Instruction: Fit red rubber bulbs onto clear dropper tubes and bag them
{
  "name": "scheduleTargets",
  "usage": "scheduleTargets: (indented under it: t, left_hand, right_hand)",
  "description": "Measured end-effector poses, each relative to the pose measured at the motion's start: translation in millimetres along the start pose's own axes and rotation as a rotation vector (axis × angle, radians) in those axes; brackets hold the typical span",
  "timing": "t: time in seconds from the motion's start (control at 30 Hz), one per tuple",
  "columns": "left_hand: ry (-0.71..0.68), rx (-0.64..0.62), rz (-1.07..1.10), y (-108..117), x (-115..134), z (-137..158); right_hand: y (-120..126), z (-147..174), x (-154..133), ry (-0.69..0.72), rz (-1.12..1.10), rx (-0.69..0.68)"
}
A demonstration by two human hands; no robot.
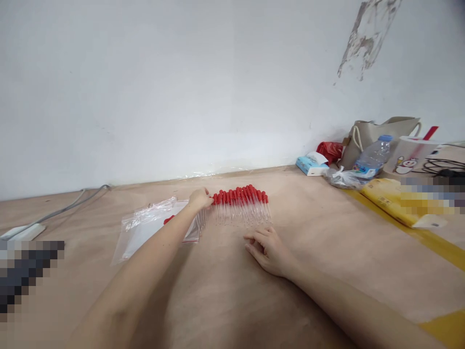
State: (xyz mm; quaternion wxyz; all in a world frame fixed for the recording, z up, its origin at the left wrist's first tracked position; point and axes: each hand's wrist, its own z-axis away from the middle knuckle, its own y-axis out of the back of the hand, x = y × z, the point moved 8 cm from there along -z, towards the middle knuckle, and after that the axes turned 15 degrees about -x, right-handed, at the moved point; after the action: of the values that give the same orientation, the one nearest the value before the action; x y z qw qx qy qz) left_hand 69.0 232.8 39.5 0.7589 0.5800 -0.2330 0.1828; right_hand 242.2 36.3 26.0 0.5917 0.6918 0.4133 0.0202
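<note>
A row of glass droppers with red rubber bulbs (241,195) lies on the brown table, bulbs toward the wall and clear tubes toward me. At the row's left end, my left hand (201,199) is closed on droppers; their thin tubes show below its fingers, but how many it grips is hidden. My right hand (268,249) rests on the table just in front of the row, loosely curled with a gap between thumb and fingers, holding nothing. Clear zip bags (145,230) with white contents lie left of the droppers, partly behind my left forearm. A red bulb (168,219) shows there.
Against the wall at the right stand a blue tissue pack (311,165), a grey bag (381,130), a plastic bottle (374,155) and a cup with red straw (410,155). A yellow packet (395,201) lies nearer. A grey cable (69,207) runs along the left.
</note>
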Motion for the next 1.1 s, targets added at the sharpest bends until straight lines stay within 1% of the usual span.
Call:
scheduleTargets:
  t: [0.07, 0.17, 0.2, 0.27, 0.33, 0.37, 0.43, 0.47, 0.53, 0.6, 0.67, 0.73, 0.8, 0.9, 1.0, 1.1]
  left_hand:
    - [-0.022, 0.041, -0.048, 11, 4, 11]
    - [-0.095, 0.141, -0.11, 33, 1, 43]
    - [-0.122, 0.183, -0.132, 40, -5, 56]
    - [-0.168, 0.262, -0.17, 51, -24, 83]
    - [-0.297, 0.437, -0.263, 58, -39, 113]
    - [-0.332, 0.486, -0.272, 58, -50, 123]
    - [-0.354, 0.522, -0.237, 51, -72, 134]
    - [-0.359, 0.531, -0.218, 47, -80, 137]
    - [-0.37, 0.536, -0.212, 38, -88, 138]
    - [-0.374, 0.557, -0.228, 32, -90, 138]
    - [-0.361, 0.565, -0.237, 30, -92, 136]
    - [-0.34, 0.547, -0.225, 29, -95, 133]
    - [-0.329, 0.529, -0.213, 28, -99, 131]
    - [-0.337, 0.536, -0.202, 28, -101, 131]
    - [-0.346, 0.531, -0.189, 27, -102, 131]
    - [-0.332, 0.535, -0.188, 27, -102, 130]
  right_hand:
    - [0, 0, 0, 0.007, -0.007, -0.003]
    - [0, 1, 0, 0.001, 0.007, 0.003]
    - [1, 2, 0, -0.001, 0.019, 0.01]
    - [3, 2, 0, -0.013, 0.052, 0.03]
    - [5, -1, -3, -0.032, 0.104, 0.041]
    - [5, -5, -5, -0.044, 0.135, 0.037]
    - [4, -19, -11, -0.079, 0.187, 0.012]
    - [3, -30, -13, -0.107, 0.201, -0.006]
    - [-4, -56, -17, -0.199, 0.194, -0.05]
    - [-16, -84, -14, -0.363, 0.17, -0.119]
    - [-26, -110, -15, -0.46, 0.166, -0.132]
    - [-36, -130, -14, -0.544, 0.16, -0.14]
    - [-44, -142, -11, -0.605, 0.149, -0.153]
    - [-50, -152, -8, -0.66, 0.13, -0.18]
    - [-52, -158, -7, -0.684, 0.114, -0.205]
    - [-49, -160, -7, -0.683, 0.105, -0.208]
